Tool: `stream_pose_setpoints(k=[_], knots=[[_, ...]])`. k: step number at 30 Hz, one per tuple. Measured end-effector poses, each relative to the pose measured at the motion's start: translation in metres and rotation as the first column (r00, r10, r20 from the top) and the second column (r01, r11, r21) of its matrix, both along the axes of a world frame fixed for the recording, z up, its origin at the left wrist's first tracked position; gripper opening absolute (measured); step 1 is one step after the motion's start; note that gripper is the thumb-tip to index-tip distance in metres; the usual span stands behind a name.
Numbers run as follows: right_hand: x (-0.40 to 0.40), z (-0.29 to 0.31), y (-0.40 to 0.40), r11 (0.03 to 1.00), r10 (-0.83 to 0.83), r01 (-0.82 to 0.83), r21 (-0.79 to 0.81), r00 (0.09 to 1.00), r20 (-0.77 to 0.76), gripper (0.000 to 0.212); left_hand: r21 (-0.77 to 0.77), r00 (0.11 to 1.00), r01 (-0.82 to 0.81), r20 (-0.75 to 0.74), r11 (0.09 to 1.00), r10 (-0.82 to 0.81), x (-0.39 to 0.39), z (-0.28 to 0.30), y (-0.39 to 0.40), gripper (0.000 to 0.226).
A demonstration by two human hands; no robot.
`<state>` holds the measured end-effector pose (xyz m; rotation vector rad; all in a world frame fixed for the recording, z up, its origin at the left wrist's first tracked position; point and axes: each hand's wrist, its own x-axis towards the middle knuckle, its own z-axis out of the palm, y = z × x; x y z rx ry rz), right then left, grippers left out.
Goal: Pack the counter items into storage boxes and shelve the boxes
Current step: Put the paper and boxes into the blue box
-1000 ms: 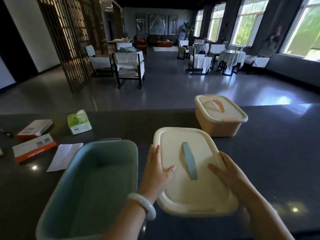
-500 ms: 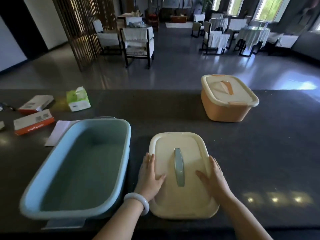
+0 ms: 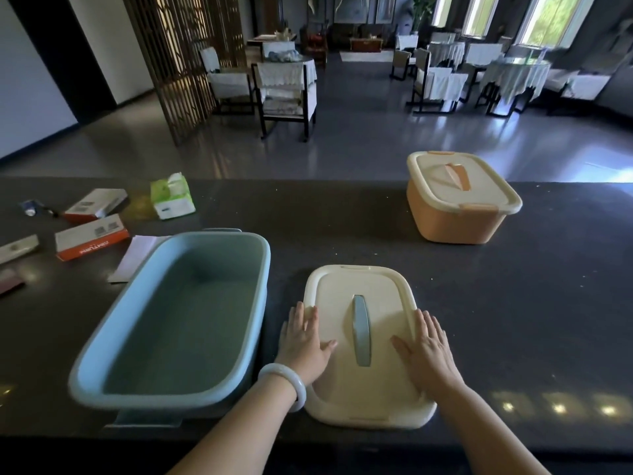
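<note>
While flat on the counter [image 3: 513, 303] — cream lid [image 3: 363, 341]; both hands (left hand [image 3: 303, 341], right hand [image 3: 426, 351]) spread, fingers straight.

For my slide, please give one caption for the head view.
Both hands rest flat on the cream lid beside the open blue box.

Open blue box [image 3: 178, 323], empty, on the bench [image 3: 513, 320]; its cream lid [image 3: 363, 344] flat just beside it. Lidded orange box [image 3: 459, 200] stands well apart, toward the far edge.
</note>
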<state>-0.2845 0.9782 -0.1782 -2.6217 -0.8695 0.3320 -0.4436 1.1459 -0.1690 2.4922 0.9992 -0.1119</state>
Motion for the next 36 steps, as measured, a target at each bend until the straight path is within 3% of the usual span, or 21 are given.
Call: stream_pose_setpoints(k=[4,9,16,21,26,36], knots=[[-0.001,0.03,0.011,1.0,0.006,-0.005,-0.016,0.998,0.056,0.072,0.111,0.994,0.106,-0.016,0.988,-0.104,0.001,0.023,-0.005,0.067],[-0.012,0.087,0.048,0.982,0.182,-0.186,0.04,0.98,0.08,0.064,0.398,0.959,0.241,0.045,0.885,-0.281,-0.003,0.072,-0.008,0.049],[-0.054,0.132,0.12,0.905,0.386,-0.405,0.131,0.911,0.148,0.065,0.617,0.994,0.075,0.013,0.784,-0.106,-0.063,0.127,0.036,0.049],[-0.104,0.137,0.17,0.823,0.534,-0.554,0.124,0.83,0.162,0.065,0.588,0.999,-0.047,0.005,0.808,0.054,-0.127,0.132,0.083,0.051],[-0.155,0.135,0.216,0.78,0.609,-0.621,0.07,0.781,0.14,0.07,0.549,0.994,-0.086,-0.008,0.832,0.107,-0.18,0.125,0.131,0.053],[-0.267,0.144,0.328,0.794,0.605,-0.608,-0.003,0.79,0.099,0.068,0.394,0.992,-0.122,0.014,0.911,0.127,-0.29,0.114,0.251,0.054]])
